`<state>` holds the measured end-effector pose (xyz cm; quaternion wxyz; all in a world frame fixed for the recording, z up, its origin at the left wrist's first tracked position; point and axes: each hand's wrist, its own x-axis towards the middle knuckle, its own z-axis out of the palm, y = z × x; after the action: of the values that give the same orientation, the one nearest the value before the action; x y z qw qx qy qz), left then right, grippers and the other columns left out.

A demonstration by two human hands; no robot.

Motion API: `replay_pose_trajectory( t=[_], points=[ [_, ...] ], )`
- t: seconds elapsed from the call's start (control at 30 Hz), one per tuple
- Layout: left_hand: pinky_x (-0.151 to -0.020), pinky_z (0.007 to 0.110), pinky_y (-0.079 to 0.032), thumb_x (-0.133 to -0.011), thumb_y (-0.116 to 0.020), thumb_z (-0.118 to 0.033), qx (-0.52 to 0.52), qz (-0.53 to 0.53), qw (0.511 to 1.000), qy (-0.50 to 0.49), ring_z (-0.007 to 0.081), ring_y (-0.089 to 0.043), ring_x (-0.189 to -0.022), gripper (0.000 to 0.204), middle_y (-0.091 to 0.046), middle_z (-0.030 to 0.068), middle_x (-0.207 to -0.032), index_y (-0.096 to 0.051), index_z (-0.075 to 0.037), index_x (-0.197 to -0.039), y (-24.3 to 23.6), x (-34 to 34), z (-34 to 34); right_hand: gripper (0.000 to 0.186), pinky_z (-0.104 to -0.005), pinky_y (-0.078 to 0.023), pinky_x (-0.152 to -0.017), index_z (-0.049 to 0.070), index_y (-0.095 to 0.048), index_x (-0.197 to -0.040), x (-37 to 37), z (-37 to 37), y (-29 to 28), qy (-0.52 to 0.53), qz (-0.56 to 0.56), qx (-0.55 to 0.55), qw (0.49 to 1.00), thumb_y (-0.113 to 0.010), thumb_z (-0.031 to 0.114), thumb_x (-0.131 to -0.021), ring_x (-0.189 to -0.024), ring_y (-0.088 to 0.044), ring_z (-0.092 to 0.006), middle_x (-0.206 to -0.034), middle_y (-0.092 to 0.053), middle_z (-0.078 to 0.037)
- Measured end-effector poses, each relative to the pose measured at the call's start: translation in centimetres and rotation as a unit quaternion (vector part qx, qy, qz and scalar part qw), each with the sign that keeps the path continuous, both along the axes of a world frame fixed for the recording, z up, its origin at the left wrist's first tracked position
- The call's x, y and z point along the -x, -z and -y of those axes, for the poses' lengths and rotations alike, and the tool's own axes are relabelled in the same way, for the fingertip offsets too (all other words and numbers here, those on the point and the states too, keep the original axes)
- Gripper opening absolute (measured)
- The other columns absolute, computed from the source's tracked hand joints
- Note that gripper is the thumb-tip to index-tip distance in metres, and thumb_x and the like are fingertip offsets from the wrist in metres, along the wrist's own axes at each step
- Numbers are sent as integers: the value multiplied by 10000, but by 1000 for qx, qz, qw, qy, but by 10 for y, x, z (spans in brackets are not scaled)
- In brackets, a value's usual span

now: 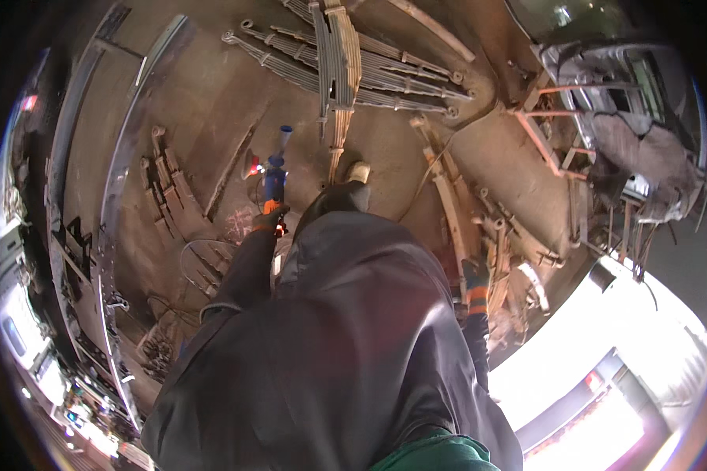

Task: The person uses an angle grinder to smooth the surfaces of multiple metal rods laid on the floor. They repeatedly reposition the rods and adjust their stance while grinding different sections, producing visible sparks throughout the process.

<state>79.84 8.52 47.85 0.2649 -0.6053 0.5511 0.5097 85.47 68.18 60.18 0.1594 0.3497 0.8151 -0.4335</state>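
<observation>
Item one: the blue torch-like tool (274,177), a slim blue cylinder with a paler tip pointing away from me and an orange collar at its near end. I am seeing it held upright-ish over the dirt floor (204,102), just left of the boot toe (358,171). My left hand (271,220), gloved in dark and orange, is wrapping tightly around the lower end of the tool. I am judging it rigid, fairly light for one hand, smooth on the barrel and so likely slippery; the orange collar and the stretch just above it are looking like the sound place to grip.

Item two: my right hand (474,284), also gloved, is hanging low at my side beside a pile of rusty parts; whether its fingers are spread or curled I cannot tell, and it is not plainly holding anything.

Item three: a small red glow (253,166) is showing on the ground just left of the tool.

Item four: a stack of leaf springs (346,63) is lying ahead, long curved steel blades bundled together, well apart from the tool. I am rating them heavy and stiff.

Item five: shorter rusty spring leaves (169,192) are lying to the left, near a long grey metal rail (122,173).

Item six: an orange-painted metal frame (546,141) is standing at the right, beside a vehicle body (628,94).
</observation>
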Motion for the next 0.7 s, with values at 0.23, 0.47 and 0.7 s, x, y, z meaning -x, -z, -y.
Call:
replay_pose_trajectory(
  t=[0.23, 0.47, 0.7],
  points=[
    [-610, 386, -550, -653, -934, -412, 74, -105, 973, 192, 234, -712, -694, 590, -694, 117, -747, -720, 24, -988, 14, 52, -62, 403, -291, -554, -797, 25, -672, -1240, 202, -28, 22, -83, 48, 115, 989, -800, 210, -906, -953, -679, -149, -1113, -722, -86],
    [-850, 416, -559, -737, -793, -528, 76, -227, 929, 281, 325, -722, -954, 646, -758, 163, -1054, -713, -164, -1265, -44, 111, -178, 447, -332, -554, -879, -7, -666, -1279, 336, 32, 36, -417, 0, 157, 895, -771, 242, -923, -1032, -682, -198, -1134, -731, -135],
    [-819, 444, -555, -657, -844, -585, 217, -191, 939, 186, 319, -739, -859, 695, -758, 211, -950, -768, -32, -1070, -154, 155, -258, 411, -375, -568, -948, 43, -625, -1357, 378, 134, 17, -215, 293, 560, 744, -681, 137, -961, -1148, -670, -252, -1361, -641, -144]
  ],
)
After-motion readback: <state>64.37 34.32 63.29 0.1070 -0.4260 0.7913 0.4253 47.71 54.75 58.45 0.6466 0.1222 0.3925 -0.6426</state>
